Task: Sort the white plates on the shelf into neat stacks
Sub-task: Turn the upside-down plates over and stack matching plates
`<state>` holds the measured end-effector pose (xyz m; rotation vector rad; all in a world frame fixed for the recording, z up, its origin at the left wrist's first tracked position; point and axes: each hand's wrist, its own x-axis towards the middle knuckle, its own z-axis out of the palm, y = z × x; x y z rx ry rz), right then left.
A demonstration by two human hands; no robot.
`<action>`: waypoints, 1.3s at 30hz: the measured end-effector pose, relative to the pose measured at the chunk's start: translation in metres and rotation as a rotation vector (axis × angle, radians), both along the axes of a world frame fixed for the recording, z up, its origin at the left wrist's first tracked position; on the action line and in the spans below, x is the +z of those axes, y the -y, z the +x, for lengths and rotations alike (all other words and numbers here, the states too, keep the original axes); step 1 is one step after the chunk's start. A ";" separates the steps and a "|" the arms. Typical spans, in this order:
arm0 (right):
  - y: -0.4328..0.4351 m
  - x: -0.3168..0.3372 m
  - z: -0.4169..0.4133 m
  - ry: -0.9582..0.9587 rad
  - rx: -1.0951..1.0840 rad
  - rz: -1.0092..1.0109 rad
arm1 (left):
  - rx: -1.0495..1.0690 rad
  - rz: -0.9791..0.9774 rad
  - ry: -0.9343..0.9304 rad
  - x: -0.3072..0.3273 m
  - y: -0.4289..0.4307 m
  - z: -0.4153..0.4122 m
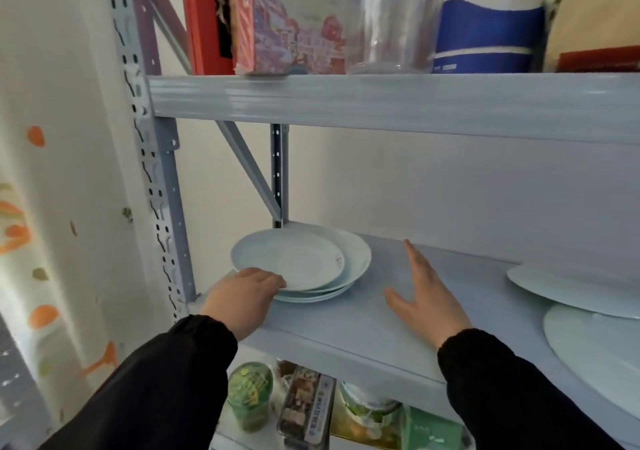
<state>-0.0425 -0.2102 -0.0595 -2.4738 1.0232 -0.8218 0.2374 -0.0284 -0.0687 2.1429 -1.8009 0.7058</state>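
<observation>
A stack of white plates (311, 259) sits at the left end of the grey shelf (346, 321), with a smaller plate on top of wider ones. My left hand (246, 297) grips the near edge of that stack, fingers curled over the rim. My right hand (426, 293) hovers flat over the bare middle of the shelf, fingers straight and spread, holding nothing. At the right end lie two large white plates: one (568, 290) further back and another (595, 345) nearer, both cut off by the frame.
The shelf above (381, 103) carries boxes (277, 16), a clear glass jar (394, 19) and a blue-and-white package (491, 23). Below stand a green jar (251, 394) and food packets (308, 404). A perforated metal upright (152, 172) bounds the left side, beside a wall.
</observation>
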 end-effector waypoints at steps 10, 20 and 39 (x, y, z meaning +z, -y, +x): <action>0.003 -0.003 -0.001 -0.027 -0.015 0.014 | 0.095 -0.003 -0.028 0.007 0.004 -0.010; -0.001 -0.003 -0.014 -0.243 -0.054 -0.082 | -0.153 -0.227 -0.111 0.023 0.047 -0.079; -0.018 -0.017 -0.221 -0.230 -0.344 -0.346 | -0.582 0.006 -0.387 0.008 0.206 -0.308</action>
